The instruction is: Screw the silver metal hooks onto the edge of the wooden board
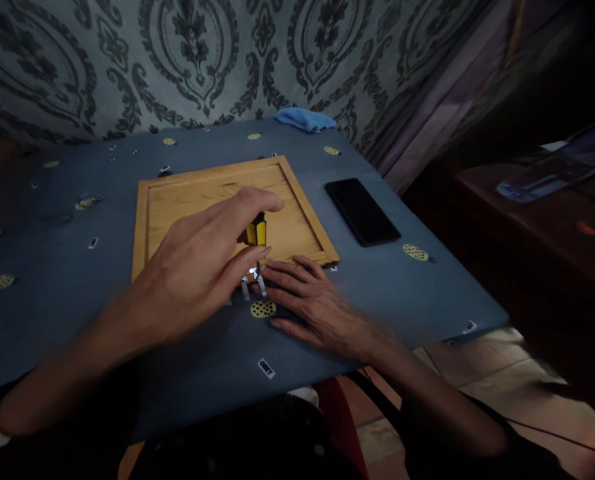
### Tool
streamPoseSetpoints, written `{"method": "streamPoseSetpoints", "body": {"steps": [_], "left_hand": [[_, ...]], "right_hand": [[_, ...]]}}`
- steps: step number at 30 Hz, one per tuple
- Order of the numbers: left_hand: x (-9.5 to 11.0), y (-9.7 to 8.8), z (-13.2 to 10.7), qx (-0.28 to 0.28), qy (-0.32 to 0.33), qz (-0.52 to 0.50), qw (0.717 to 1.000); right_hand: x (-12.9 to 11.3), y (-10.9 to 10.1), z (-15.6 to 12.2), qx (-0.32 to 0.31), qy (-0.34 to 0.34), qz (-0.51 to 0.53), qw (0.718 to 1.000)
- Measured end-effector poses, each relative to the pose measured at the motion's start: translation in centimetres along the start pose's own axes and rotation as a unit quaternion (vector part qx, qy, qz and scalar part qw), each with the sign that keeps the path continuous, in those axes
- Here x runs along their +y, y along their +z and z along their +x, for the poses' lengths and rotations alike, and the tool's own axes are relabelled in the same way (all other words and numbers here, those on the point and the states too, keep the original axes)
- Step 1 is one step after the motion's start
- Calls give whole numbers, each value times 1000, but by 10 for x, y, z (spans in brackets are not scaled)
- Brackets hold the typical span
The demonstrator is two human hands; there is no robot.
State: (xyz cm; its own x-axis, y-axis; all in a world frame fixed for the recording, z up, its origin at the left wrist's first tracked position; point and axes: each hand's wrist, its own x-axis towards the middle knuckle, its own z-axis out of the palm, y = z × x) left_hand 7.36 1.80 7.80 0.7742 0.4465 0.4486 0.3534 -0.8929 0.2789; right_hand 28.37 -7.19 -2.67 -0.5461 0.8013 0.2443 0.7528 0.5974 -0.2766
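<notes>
My left hand (202, 250) is closed round the yellow-and-black handle of a screwdriver (257, 232), held upright with its tip pointing down. The tip meets a small shiny metal fitting (261, 283) at the near edge of a framed wooden panel (307, 213). Two metal prongs of the fitting stick out past the panel toward me. My right hand (310, 300) lies flat with fingers stretched out, its fingertips on the panel's near edge beside the fitting. My left hand hides part of the panel's left side.
A black phone (362, 211) lies right of the panel on the blue patterned tablecloth (377, 300). A blue cloth (304, 120) sits at the back edge by the patterned wall. Tiny pieces (134, 152) lie far left. A clear bottle (547, 177) rests on a dark surface at right.
</notes>
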Motion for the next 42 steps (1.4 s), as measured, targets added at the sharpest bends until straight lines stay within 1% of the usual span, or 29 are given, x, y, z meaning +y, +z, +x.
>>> {"method": "streamPoseSetpoints", "body": {"steps": [5, 6, 9, 12, 14, 16, 19, 23, 28, 30, 36, 42], "left_hand": [[0, -6, 0, -2, -8, 9, 1000], [0, -9, 1, 12, -14, 8, 1000], [3, -17, 1, 45, -56, 7, 997], [4, -21, 1, 52, -85, 7, 995], [4, -19, 2, 42, -77, 6, 996], [2, -16, 3, 27, -53, 2, 998], [0, -12, 3, 19, -27, 4, 999], [1, -9, 3, 4, -35, 18, 999], [-1, -5, 2, 12, -29, 19, 999], [-2, -4, 2, 3, -32, 24, 999], [-2, -2, 3, -12, -1, 17, 1000], [-2, -5, 4, 1, -21, 9, 1000]], "right_hand": [[0, 0, 0, -3, 1, 2, 1000], [0, -1, 0, -4, 3, 4, 1000], [0, -1, 1, -7, 4, 8, 1000], [0, -1, 0, -5, 2, 4, 1000], [0, 0, 0, -3, 2, 1, 1000], [0, 0, 0, -2, 3, 2, 1000], [-1, -1, 0, -4, 4, 5, 1000], [-1, -1, 1, -6, 1, 4, 1000], [0, 0, 1, -5, 3, 15, 1000], [0, -1, 1, -5, 3, 20, 1000], [0, -2, 0, -17, 7, 15, 1000], [1, 1, -1, -8, 3, 14, 1000]]}}
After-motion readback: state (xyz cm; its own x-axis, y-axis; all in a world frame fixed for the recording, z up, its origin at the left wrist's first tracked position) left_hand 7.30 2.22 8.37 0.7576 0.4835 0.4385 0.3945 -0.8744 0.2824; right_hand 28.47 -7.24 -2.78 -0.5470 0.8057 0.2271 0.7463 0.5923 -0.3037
